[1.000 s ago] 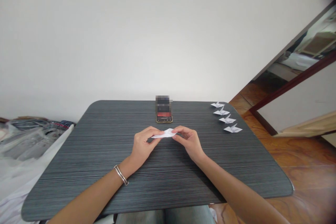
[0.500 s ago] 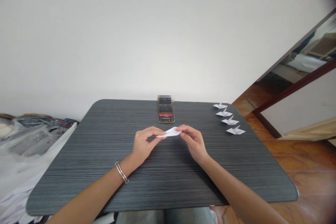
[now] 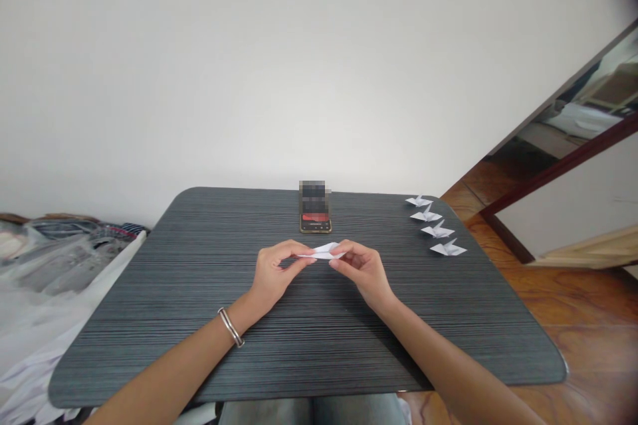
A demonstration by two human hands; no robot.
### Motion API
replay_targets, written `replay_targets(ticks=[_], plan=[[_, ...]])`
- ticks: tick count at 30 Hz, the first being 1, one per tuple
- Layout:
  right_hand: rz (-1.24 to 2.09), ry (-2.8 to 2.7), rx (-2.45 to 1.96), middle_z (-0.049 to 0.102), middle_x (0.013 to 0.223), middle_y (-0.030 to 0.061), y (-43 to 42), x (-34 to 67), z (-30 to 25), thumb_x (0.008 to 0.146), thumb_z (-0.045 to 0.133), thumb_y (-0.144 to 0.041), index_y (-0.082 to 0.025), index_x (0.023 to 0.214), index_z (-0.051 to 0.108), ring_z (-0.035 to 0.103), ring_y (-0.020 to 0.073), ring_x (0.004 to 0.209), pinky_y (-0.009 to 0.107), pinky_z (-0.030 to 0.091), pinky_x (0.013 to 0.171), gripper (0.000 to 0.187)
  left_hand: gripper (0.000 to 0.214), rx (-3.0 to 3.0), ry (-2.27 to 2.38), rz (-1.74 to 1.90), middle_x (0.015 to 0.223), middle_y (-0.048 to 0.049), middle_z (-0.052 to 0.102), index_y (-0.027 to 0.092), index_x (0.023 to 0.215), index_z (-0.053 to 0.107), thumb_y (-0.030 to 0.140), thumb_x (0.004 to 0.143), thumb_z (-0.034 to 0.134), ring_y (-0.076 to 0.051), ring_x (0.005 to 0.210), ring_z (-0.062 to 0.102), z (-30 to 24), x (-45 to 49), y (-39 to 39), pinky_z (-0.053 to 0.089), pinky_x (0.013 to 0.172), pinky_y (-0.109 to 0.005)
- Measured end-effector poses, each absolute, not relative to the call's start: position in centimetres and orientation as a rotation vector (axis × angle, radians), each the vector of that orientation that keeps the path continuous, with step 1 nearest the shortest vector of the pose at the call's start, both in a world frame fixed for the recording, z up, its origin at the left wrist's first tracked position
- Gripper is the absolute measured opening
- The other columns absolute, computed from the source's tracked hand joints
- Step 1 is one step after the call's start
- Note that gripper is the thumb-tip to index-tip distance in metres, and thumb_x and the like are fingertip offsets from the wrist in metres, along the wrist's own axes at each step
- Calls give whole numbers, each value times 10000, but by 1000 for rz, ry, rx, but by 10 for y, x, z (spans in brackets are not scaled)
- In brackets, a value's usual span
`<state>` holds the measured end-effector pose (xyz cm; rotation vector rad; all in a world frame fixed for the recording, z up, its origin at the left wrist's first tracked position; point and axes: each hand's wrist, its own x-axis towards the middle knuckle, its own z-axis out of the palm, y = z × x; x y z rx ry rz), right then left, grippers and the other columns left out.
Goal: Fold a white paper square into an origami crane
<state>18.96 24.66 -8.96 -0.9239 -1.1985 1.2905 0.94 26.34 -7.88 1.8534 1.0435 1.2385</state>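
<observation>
A small piece of folded white paper (image 3: 325, 251) is held level above the dark table, between my two hands. My left hand (image 3: 274, 270) pinches its left end between thumb and fingers, and a metal bangle circles that wrist. At the other end my right hand (image 3: 366, 272) has its thumb and fingertips closed on the paper. The fingertips cover both ends of it. Just beyond the paper a phone (image 3: 316, 224) is propped up, its screen mostly blurred.
Several folded paper cranes (image 3: 437, 230) stand in a row along the right of the dark wood-grain table (image 3: 209, 362). Behind the table rises a white wall (image 3: 249, 66). Clear plastic-wrapped items (image 3: 60, 259) lie to the left. A mirror (image 3: 563, 119) leans at the right.
My right thumb and fingers have shifted slightly left along the paper, and its right side now lies flatter. My left hand has stayed in place.
</observation>
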Motion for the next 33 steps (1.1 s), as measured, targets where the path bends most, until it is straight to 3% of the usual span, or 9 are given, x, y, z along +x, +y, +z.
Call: replay_targets(ticks=[6,12,33], plan=[[1399,-1076,-957,675,745,4,246,187,-89,608,762,-251,-202,704,650,588,144,675,276,452,658,155,58,1923,964,1224,741,-36,707,177,759,703,183,725,657,-149,673,644,-82,11,264,493,643,-241],[1459,-1013,-972,638,573,-30,247,187,-91,594,764,-219,-191,613,657,533,96,542,226,418,568,112,64,1935,900,1196,734,-34,714,163,738,702,157,740,639,-134,658,650,-84,9,268,501,628,-221],[1687,-885,-1080,612,494,-23,248,188,-89,540,792,-249,-146,571,647,520,71,479,203,378,515,181,105,2249,702,1251,719,-46,711,137,728,676,122,781,586,-116,665,663,-81,-1,276,518,635,-196]])
